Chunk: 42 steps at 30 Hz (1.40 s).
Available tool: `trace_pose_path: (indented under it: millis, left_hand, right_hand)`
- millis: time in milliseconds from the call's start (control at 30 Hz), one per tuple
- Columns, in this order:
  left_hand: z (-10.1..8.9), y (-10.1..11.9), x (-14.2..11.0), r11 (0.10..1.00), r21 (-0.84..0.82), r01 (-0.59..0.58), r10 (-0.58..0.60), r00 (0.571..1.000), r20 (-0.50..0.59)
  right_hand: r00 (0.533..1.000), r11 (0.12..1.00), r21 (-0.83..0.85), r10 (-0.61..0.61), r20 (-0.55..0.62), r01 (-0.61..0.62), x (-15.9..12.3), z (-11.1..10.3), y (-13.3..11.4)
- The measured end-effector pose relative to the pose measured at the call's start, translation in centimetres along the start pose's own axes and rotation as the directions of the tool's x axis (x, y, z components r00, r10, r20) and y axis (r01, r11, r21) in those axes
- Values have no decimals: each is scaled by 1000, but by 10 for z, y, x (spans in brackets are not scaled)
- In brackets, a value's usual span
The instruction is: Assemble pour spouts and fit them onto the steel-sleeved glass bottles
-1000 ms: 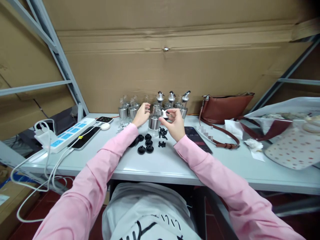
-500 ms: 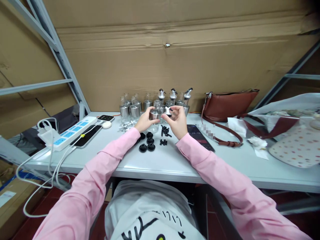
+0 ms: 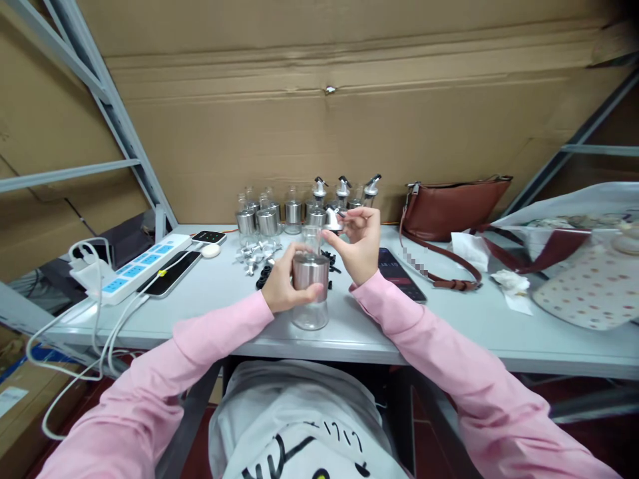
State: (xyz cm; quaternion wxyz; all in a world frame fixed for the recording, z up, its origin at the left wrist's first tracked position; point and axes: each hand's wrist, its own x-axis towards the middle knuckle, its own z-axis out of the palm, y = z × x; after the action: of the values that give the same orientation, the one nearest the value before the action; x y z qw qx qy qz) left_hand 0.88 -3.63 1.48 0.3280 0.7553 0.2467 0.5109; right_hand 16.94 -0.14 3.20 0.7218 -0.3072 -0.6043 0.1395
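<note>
Wrapped round the steel band of a glass bottle point(image 3: 311, 273) is my left hand point(image 3: 285, 283); the bottle is upright near the table's front edge. My right hand point(image 3: 360, 243) pinches a white pour spout point(image 3: 333, 218) with a dark lower part, just above and right of the bottle's open neck. Behind the bottle lie small black parts point(image 3: 330, 259), partly hidden by it. White spout pieces point(image 3: 257, 254) lie in a heap to the left. At the back stand several glass bottles with steel bands point(image 3: 267, 221); three carry spouts with black flaps point(image 3: 343, 186).
On the left are a white power strip point(image 3: 144, 266) with cables and a phone point(image 3: 168, 273). Another phone point(image 3: 399, 276) lies right of my right hand. Farther right are a brown leather bag point(image 3: 456, 209), crumpled tissue point(image 3: 512, 283) and a dotted bag point(image 3: 589, 293). Cardboard point(image 3: 319, 133) stands behind the table point(image 3: 210, 299).
My left hand has brought the bottle from the back row toward the table's front edge. The right hand still holds the white spout, nearly in the same place.
</note>
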Motion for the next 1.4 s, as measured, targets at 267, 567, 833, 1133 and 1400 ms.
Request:
trace_pose_path:
  millis: [267, 567, 833, 1133, 1400]
  left_hand:
    - [4, -12, -5, 991, 95, -96, 89, 993, 77]
    - [3, -18, -4, 989, 132, -69, 58, 995, 83]
    - [4, -21, -2, 984, 141, -110, 96, 990, 105]
    - [5, -22, -2, 986, 121, -115, 98, 986, 132]
    - [4, -22, -3, 984, 93, -151, 138, 982, 129]
  right_hand:
    - [994, 999, 32, -19, 108, 16, -1, -1, -7]
    - [973, 956, 224, 153, 173, -190, 7, -6, -10]
    - [890, 724, 522, 317, 329, -451, 10, 0, -27]
    - [907, 782, 508, 166, 388, -361, 6, 5, -33]
    - [902, 842, 433, 136, 409, -323, 7, 0, -32]
